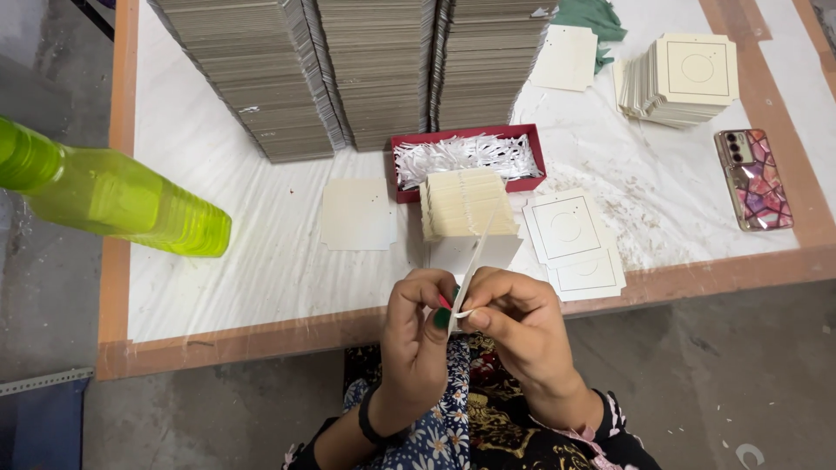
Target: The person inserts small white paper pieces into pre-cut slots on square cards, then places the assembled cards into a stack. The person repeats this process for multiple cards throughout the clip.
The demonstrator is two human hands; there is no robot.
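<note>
Card (475, 257), thin pale square, edge-on above lap, pinched between both hands. Left hand (418, 335) and right hand (514, 326) each closed on white string (464, 312). Shredded-looking strings fill red tray (538, 157); plastic-covered table (261, 287).

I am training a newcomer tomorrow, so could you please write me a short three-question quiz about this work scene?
1. True or false: the left hand and right hand pinch one cream card between them.
2. What fills the red tray? A) white strips B) green bottles C) phones
3. Fill in: the phone lies near the table's ______ edge, as the camera sees it.

Key: 1 true. 2 A: white strips. 3 right.
</note>
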